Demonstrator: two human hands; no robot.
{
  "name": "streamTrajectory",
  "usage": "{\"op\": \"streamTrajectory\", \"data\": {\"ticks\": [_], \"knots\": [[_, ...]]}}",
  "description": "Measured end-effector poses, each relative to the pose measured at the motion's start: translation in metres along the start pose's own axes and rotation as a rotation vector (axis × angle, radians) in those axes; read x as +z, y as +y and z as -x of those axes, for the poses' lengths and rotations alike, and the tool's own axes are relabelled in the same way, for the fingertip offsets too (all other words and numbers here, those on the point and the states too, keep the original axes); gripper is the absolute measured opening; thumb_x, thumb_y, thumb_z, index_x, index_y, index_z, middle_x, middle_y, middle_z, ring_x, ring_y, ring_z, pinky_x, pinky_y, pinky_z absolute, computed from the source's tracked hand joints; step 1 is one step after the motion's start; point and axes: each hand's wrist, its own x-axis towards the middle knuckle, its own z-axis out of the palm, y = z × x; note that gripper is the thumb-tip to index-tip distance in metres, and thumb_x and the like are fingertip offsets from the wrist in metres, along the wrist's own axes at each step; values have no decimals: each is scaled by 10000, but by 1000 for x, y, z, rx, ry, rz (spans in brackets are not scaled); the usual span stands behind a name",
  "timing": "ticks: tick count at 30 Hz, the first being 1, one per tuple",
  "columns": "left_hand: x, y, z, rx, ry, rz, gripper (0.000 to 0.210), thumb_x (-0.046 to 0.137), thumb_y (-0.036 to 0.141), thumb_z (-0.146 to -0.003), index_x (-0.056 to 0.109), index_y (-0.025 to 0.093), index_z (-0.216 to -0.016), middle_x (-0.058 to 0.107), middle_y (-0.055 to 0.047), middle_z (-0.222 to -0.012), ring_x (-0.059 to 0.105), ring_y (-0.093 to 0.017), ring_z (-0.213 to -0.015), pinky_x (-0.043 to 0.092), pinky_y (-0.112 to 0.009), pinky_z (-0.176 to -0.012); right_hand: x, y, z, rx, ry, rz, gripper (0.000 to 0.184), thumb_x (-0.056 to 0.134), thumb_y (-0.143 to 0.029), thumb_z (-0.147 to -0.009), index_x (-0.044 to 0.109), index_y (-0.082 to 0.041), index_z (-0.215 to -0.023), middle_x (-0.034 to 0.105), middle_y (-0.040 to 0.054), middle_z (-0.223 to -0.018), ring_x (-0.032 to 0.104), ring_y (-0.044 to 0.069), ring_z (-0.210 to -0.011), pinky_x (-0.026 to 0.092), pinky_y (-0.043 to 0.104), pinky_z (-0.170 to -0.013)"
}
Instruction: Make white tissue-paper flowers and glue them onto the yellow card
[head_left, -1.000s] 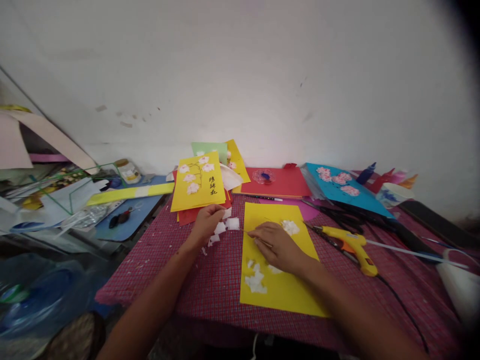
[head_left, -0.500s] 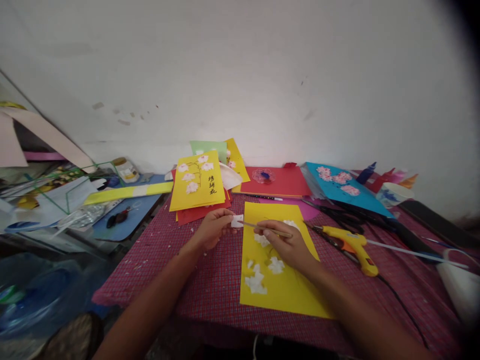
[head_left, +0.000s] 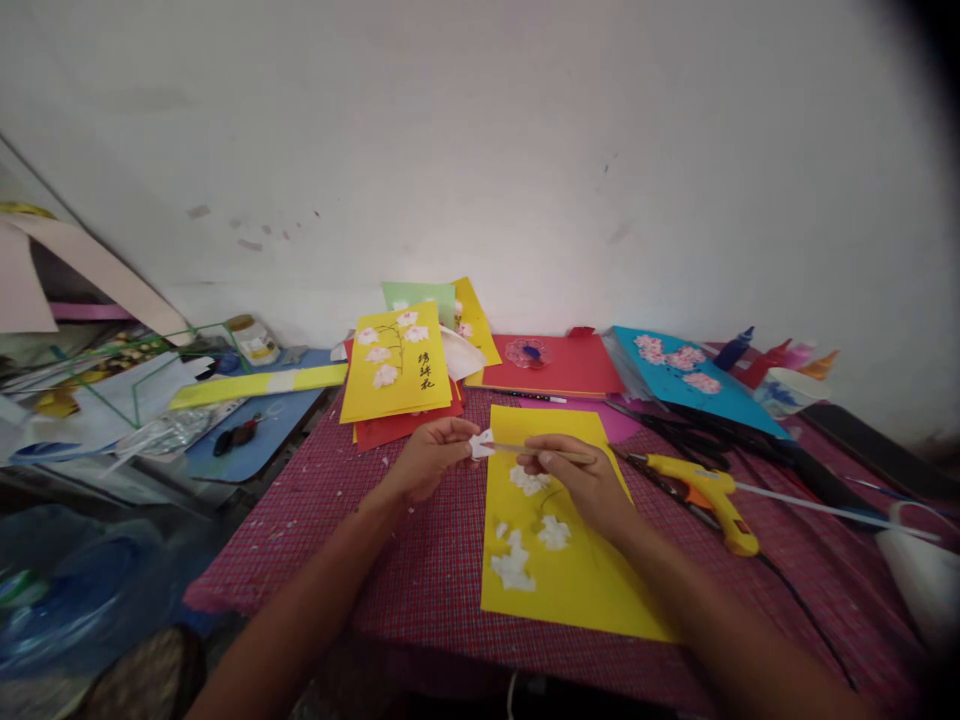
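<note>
White paper piece [head_left: 481,444] pinched in left hand [head_left: 431,460] near the yellow card's [head_left: 585,595] upper left edge, flatter moments ago, now creased against a wooden stick [head_left: 510,449] gripped in right hand [head_left: 581,480], shaping apparently begun

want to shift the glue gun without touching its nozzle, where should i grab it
Grip the glue gun by its handle, probably best from the near right side. It lies flat, front end toward the yellow sheet, handle slanting toward the person. Avoid the white rod at its back and the black cord at the handle's foot.
</note>
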Motion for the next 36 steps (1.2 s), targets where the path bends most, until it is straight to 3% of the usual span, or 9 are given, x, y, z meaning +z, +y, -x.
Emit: {"op": "streamTrajectory", "data": {"ticks": [8,13,21,29,33,36], "knots": [[2,3,4,-14,-67,10,300,823,328,-721,742,143,-942,755,-83,-918,689,-165,-767,544,-281,-703,-3,1,-2,23,-20,-50,249,700,-360,-879,733,-183,-1051,804,99,-948,746,206,-813,589,360,-800],[2,-3,1,19,-5,-94,268,837,288,-698,741,146,-904,748,-59,-860,667,-135,-709,520,-247,-665,-2,1,-1,2,-18,-30,228,697,-345,-875,737,-181,-1029,801,95,-930,739,209,-795,584,358,-780],[0,-7,-3,2,21,-162,294,786,383,-741,703,138,-881,728,-54,-795,642,-127,-638,508,-250,-619,-8,0,0,-70,82,-32,154,679,-297,-882,743,-182,-963,763,56,-816,674,173,-708,539,304,-700],[-1,-7,-4,-25,52,-280,359,711,484,-786,665,132,-835,698,-44,-744,619,-131,-589,481,-250,-581,-9,2,1,-57,68,-27,157,678,-298,-878,735,-179,-962,762,61,-816,671,175,-699,535,303,-691],[-6,-4,-5,-4,97,-490,373,624,524,-830,657,153,-816,670,-18,-704,589,-138,-578,422,-242,-557,-8,2,0,-58,66,-30,157,678,-300,-875,735,-178,-955,761,65,-821,668,175,-699,534,308,-691],[-12,-1,-7,132,158,-801,345,555,477,-887,647,170,-758,622,3,-670,545,-141,-590,352,-243,-557,-7,0,0,-53,68,-37,155,685,-294,-866,733,-172,-949,763,69,-819,666,172,-691,531,306,-684]]}}
